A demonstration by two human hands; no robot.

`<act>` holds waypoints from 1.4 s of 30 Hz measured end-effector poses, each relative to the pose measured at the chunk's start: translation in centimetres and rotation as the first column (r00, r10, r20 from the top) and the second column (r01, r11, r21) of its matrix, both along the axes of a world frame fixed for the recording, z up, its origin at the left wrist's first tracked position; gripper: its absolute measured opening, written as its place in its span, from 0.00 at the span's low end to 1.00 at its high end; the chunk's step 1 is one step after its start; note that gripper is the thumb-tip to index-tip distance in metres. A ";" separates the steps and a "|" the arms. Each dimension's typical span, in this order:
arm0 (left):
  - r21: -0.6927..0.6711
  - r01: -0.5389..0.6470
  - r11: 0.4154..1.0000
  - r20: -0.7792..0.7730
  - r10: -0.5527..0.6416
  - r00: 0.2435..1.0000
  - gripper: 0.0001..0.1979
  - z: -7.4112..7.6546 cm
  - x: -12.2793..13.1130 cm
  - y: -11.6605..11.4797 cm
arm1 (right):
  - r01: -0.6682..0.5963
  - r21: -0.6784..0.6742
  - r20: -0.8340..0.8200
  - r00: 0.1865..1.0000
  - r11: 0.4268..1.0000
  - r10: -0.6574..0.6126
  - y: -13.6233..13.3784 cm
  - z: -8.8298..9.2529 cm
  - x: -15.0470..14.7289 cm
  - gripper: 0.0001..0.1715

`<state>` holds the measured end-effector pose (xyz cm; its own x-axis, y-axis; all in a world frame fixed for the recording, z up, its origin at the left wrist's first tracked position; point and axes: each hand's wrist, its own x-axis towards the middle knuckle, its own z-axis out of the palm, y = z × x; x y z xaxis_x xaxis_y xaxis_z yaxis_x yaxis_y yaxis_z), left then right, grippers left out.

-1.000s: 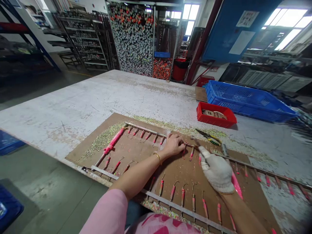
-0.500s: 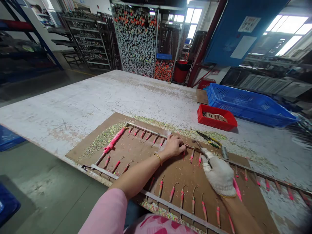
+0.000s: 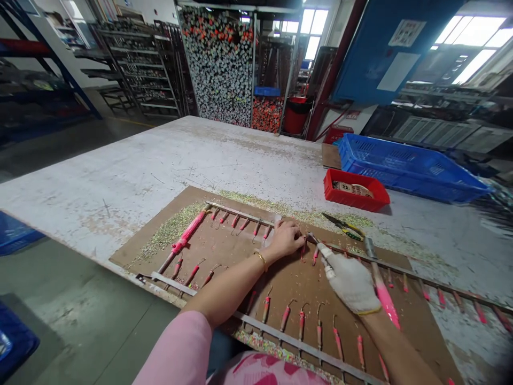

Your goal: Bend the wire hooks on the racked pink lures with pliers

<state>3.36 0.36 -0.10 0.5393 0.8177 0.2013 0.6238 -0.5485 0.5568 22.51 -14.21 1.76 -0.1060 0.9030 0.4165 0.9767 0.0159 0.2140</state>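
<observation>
**Gloved right hand [image 3: 349, 282] pinching a thin metal pick [image 3: 315, 240] right up at a small pink hooked piece [image 3: 303, 250]!**
And there's the bare left hand [image 3: 285, 240], fingers bunched against that piece, though whether they're gripping it I can't tell. The piece sits in a row of pink pieces along a metal rail [image 3: 240, 215], over a brown board [image 3: 304, 289] scattered with glitter [image 3: 172, 235]. Just beyond, yellow-handled pliers [image 3: 343, 226], then a red tray [image 3: 332, 192] and a blue crate [image 3: 417, 184] on the white table [image 3: 120, 182].
</observation>
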 end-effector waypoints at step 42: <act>-0.003 0.039 0.999 -0.027 -0.039 0.999 0.09 0.1 -0.1 -0.1 | 0.065 0.178 -0.402 0.915 0.982 0.012 -0.1 0.5 -0.3 0.25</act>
